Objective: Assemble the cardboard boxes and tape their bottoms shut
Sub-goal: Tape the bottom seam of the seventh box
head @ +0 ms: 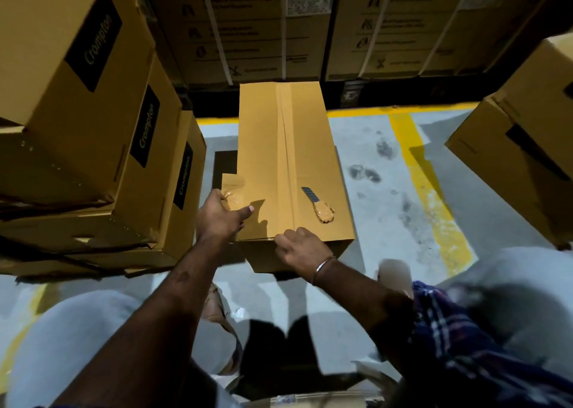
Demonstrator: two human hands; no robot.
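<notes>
A tall cardboard box (pixel 263 147) lies on the floor in front of me, with a strip of brown tape (pixel 285 147) running along its middle seam. My left hand (pixel 217 218) reaches to the box's near left corner and grips what looks like a roll of brown tape (pixel 234 190), thumb stretched out over the cardboard. My right hand (pixel 302 249) sits at the box's near edge, its curled fingers pinching the near end of the tape strip. A small blade with a tape-wrapped handle (pixel 317 204) lies on the box to the right of the seam.
Stacked printed boxes (pixel 93 113) stand close on the left, over flattened cardboard (pixel 62 252). More boxes (pixel 527 147) stand at the right and a wall of strapped cartons (pixel 279 26) behind. Grey floor with yellow lines (pixel 424 178) lies right of the box. My knees (pixel 77 339) frame the bottom.
</notes>
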